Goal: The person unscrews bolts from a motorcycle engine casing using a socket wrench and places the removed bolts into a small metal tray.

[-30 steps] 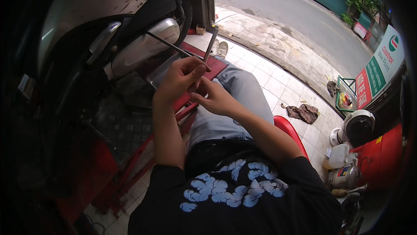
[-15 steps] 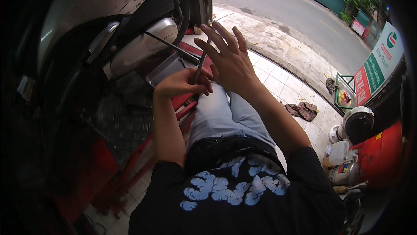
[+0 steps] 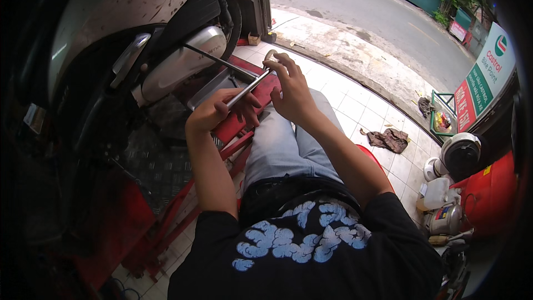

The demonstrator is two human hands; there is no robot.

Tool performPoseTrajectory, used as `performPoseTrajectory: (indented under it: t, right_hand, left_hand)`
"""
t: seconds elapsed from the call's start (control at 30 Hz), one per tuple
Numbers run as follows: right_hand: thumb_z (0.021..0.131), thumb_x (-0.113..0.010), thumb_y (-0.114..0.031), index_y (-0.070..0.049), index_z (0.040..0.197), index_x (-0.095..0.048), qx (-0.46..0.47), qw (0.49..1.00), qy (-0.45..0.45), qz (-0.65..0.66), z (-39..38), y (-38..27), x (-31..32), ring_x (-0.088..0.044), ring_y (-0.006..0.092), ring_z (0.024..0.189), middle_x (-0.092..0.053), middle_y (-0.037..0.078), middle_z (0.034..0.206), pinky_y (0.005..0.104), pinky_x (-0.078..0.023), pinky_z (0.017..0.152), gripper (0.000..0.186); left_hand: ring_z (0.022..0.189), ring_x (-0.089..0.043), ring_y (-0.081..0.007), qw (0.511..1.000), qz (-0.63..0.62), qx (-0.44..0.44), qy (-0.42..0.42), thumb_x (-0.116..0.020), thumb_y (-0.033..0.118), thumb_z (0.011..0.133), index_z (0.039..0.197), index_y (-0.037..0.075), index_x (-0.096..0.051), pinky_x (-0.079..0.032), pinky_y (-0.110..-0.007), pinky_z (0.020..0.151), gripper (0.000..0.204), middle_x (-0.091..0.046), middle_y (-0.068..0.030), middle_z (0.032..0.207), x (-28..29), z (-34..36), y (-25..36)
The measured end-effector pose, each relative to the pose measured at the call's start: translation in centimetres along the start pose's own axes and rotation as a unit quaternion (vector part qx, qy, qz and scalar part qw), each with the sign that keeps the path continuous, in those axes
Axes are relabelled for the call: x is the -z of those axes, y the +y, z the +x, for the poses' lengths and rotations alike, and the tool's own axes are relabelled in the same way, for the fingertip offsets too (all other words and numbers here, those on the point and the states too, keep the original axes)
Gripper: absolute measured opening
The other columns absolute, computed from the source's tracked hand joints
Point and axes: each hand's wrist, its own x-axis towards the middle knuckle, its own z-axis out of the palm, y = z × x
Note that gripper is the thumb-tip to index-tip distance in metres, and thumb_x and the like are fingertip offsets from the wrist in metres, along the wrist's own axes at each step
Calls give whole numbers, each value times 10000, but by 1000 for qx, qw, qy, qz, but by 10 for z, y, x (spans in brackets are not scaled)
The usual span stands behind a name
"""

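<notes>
A slim silver metal tool point(image 3: 249, 86) lies diagonally between my two hands. My left hand point(image 3: 218, 108) is closed loosely round its lower end, thumb over the shaft and other fingers partly spread beneath. My right hand point(image 3: 290, 90) has its fingertips on the upper end, whose head is partly hidden. Behind them, a long dark bar point(image 3: 213, 57) crosses from the motorbike's silver side cover point(image 3: 176, 64) toward the red stand point(image 3: 272, 84). A metal tray point(image 3: 202, 92) sits on that stand, partly behind my left hand. My jeans-clad legs point(image 3: 277, 155) are below my hands.
The motorbike point(image 3: 105, 106) fills the left side. A brown rag point(image 3: 391, 140) lies on the tiled floor to my right, near containers point(image 3: 436, 189), a red tank point(image 3: 488, 197) and an upright sign board point(image 3: 480, 78). The doorway sill point(image 3: 355, 72) borders a street.
My right hand has come down from a raised, spread pose onto the tool. My left hand has moved slightly left, and the tool has tilted from steep to diagonal.
</notes>
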Motion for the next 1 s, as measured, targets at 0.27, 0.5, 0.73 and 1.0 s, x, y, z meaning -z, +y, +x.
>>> performPoseTrajectory:
  t: [0.27,0.5,0.73,1.0]
  right_hand:
    - [776,-551,35,7,1246,-434,-131,955,-80,255,-37,-36,-33,-603,396,1060,-562,222,1110,435,-491,890,486]
    - [810,-605,-51,-13,1202,-406,-141,920,-143,337,-45,-49,-35,-679,310,790,-625,179,880,399,-525,667,441]
    - [831,-614,6,-5,1273,-459,-147,940,-190,242,-36,-49,-20,-706,283,895,-658,147,1069,366,-559,743,469]
    - [768,-601,6,-57,1332,-564,80,993,82,-25,8,-43,42,-568,335,1137,-559,135,1318,448,-478,953,569]
  left_hand:
    - [608,-633,-113,989,35,-82,114,-547,850,737,1319,-55,-531,-461,-221,534,1076,-664,-67,753,-12,24,-21]
    - [421,-413,-10,992,7,-31,125,-538,764,840,1408,-52,-474,-314,-165,416,996,-531,27,566,-26,32,-2]
    - [413,-415,-20,989,44,-72,121,-581,720,857,1224,-50,-613,-276,-181,377,854,-515,24,555,-16,26,-16]
    - [645,-574,-55,975,121,78,169,-651,624,876,1124,14,-657,-426,-204,597,659,-650,-8,797,14,-6,-12]
